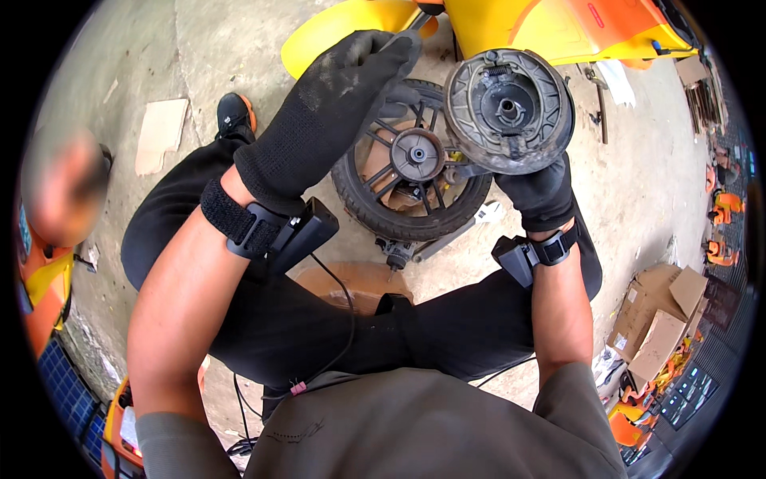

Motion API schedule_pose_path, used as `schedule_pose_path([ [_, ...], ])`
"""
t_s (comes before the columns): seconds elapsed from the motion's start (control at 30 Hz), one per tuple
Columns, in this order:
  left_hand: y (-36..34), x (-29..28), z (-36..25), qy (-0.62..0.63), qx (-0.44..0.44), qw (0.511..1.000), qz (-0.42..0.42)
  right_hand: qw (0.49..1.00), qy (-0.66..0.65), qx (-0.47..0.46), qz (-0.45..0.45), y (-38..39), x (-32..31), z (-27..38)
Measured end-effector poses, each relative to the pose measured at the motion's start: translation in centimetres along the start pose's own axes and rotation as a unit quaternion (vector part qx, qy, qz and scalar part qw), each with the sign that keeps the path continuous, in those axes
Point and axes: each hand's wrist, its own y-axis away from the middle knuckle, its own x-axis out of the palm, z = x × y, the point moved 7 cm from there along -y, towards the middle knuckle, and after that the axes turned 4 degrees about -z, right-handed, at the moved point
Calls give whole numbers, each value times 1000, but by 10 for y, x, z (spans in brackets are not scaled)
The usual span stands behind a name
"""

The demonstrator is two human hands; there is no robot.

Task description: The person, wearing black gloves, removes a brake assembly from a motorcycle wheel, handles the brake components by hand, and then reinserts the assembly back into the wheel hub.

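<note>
My right hand (536, 191), in a black glove, grips a round brake plate (511, 108) from below and holds it raised. Its face, turned up to me, carries curved brake shoes, a spring and a central hub hole; most of my right fingers are hidden behind it. My left hand (339, 104), also gloved, is raised to the left of the plate, its fingers partly bent and apart, with nothing visible in them. Under both hands lies a black spoked wheel (417, 154) with its tyre, flat near my feet.
A yellow and orange vehicle body (542, 28) with a yellow fender (327, 36) stands ahead. A cardboard piece (159, 136) lies on the concrete at left, and an open cardboard box (658, 315) at right. Another person (68, 191) is at the left edge.
</note>
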Motion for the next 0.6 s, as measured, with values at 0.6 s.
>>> schedule_pose_path([
  [0.6,45,65,8,-281,-24,955,-90,966,-135,185,117,11,41,-33],
])
